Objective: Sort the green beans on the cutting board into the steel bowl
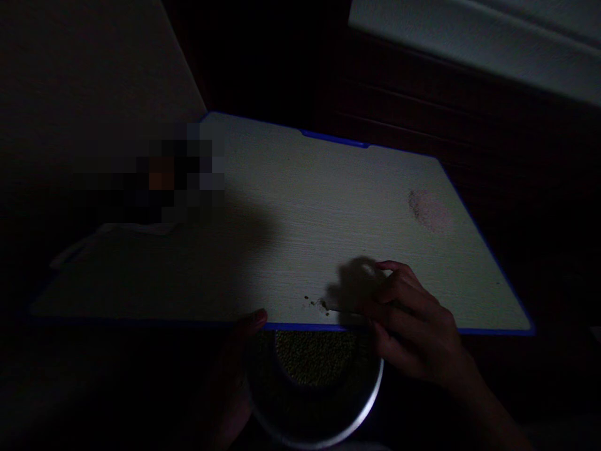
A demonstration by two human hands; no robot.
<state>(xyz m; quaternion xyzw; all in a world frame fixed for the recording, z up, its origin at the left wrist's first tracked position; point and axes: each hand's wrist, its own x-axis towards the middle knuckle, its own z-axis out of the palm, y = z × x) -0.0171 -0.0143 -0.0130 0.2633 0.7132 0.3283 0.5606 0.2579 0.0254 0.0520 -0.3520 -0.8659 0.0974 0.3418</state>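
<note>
Small green-brown beans or grains [314, 357] lie in a round bowl with a shiny metal rim [364, 410], just under the near edge of a pale tabletop [310, 219]. My left hand [237, 376] is wrapped round the bowl's left side, its thumb by the table's blue edge; most of its fingers are in the dark. Over the near edge, right of the bowl, my right hand [413, 319] is pinched on a thin dark stick-like thing [342, 311]. That thing points left at a few small dark specks [323, 305] on the tabletop.
The light is very dim. A blue rim [335, 139] runs round the tabletop. A pinkish patch [429, 212] marks its right side. A blurred-out area [159, 175] covers the left, with a pale cloth-like thing [141, 228] below it. A pale ledge [469, 44] is at upper right.
</note>
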